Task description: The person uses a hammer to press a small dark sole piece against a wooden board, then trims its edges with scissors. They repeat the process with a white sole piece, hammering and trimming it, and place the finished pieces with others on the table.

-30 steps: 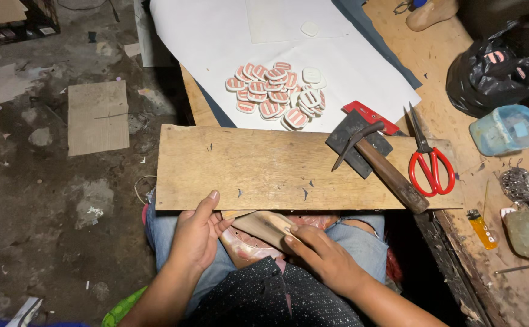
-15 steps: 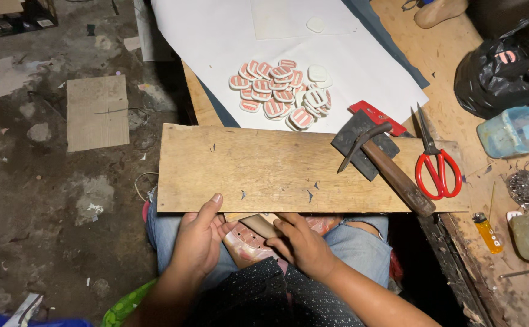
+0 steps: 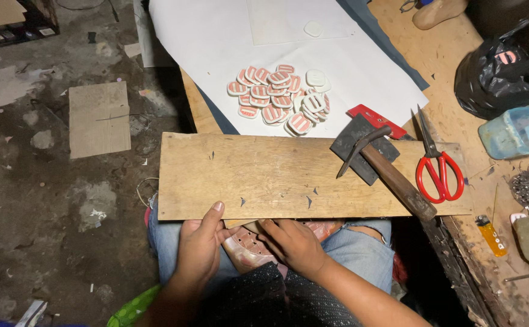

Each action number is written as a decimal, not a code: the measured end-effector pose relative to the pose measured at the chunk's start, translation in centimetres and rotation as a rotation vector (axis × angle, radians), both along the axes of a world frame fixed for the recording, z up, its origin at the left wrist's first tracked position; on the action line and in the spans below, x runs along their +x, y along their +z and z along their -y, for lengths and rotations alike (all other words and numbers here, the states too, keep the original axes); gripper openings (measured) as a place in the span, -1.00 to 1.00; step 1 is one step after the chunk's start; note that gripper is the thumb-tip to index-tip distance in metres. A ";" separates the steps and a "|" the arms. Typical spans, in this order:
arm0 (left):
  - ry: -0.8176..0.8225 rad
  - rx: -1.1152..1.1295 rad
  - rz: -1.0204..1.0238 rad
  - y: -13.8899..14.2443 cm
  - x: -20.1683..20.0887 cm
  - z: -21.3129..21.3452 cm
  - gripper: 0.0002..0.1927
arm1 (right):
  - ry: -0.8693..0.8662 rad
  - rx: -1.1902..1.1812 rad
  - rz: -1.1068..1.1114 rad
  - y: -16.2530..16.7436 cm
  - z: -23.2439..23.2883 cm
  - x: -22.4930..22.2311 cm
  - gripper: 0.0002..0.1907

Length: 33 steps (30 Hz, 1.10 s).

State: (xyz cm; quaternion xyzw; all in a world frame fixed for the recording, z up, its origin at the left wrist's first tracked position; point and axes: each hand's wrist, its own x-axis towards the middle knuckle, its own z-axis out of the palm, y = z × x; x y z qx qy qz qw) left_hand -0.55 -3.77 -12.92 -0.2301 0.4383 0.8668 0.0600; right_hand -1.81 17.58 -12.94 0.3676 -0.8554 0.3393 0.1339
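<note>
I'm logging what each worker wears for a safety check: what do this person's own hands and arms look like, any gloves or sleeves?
Both hands are bare. The left hand and right hand show no gloves, rings or watch. Both forearms are uncovered as far as the picture shows, with no sleeve in view. Below them are ripped blue jeans and a dark dotted garment.

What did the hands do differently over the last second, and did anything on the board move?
The right hand moved in toward the board's edge, now covering the tan flap that showed on the pink shoe piece a second ago. The left hand kept its hold beside it, thumb at the board. Hammer, scissors and the pile of pink patches stayed put.
</note>
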 end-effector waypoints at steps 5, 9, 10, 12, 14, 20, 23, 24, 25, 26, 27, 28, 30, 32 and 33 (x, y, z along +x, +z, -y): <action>-0.611 -0.309 0.334 1.6 0.8 1.5 -0.53 | -0.073 0.001 0.021 2.6 -2.8 1.0 -0.68; -0.870 -0.509 -0.138 4.1 1.4 -0.6 -0.68 | -0.259 0.009 -0.106 5.4 -5.3 0.4 -0.82; -0.802 -0.752 -0.314 4.8 1.1 -1.2 -0.73 | -0.312 0.029 -0.138 6.1 -5.7 0.1 -0.82; -0.615 -1.155 -0.640 5.9 -1.1 -2.8 -0.79 | -0.316 0.100 -0.150 6.8 -5.7 -1.1 -0.80; -0.375 -1.463 -0.938 6.9 -3.3 -4.1 -0.77 | -0.320 0.127 -0.155 7.1 -5.5 -1.8 -0.78; -0.433 -1.550 -0.888 7.3 -5.2 -4.8 -0.76 | -0.344 0.065 -0.176 5.6 -5.2 -2.2 -0.81; -0.449 -1.565 -0.861 7.2 -5.4 -5.1 -0.76 | -0.369 0.049 -0.159 5.6 -4.7 -2.6 -0.83; -0.440 -1.570 -0.864 7.2 -5.5 -5.2 -0.76 | -0.375 0.052 -0.142 6.0 -4.5 -2.7 -0.86; -0.432 -1.575 -0.870 7.2 -5.5 -5.2 -0.76 | -0.383 0.054 -0.127 6.7 -4.3 -2.8 -0.88; -0.425 -1.578 -0.875 7.3 -5.5 -5.3 -0.76 | -0.335 -0.053 0.028 7.8 -4.2 -2.5 -0.90; -0.448 -1.581 -0.866 7.4 -5.6 -5.4 -0.78 | -0.282 -0.161 0.180 9.1 -4.4 -2.1 -0.93; -0.470 -1.585 -0.855 7.5 -5.8 -5.5 -0.81 | -0.223 -0.267 0.332 10.6 -4.6 -1.5 -0.94; -0.513 -1.575 -0.820 7.5 -6.0 -5.6 -0.88 | -0.014 -0.454 0.347 14.2 -5.9 0.2 -0.93; -0.553 -1.550 -0.786 7.4 -6.8 -5.7 -0.91 | 0.261 -0.634 0.278 17.7 -7.1 1.4 -0.92; -0.548 -1.544 -0.787 7.3 -7.3 -5.8 -0.91 | 0.357 -0.677 0.236 19.4 -7.4 2.0 -0.92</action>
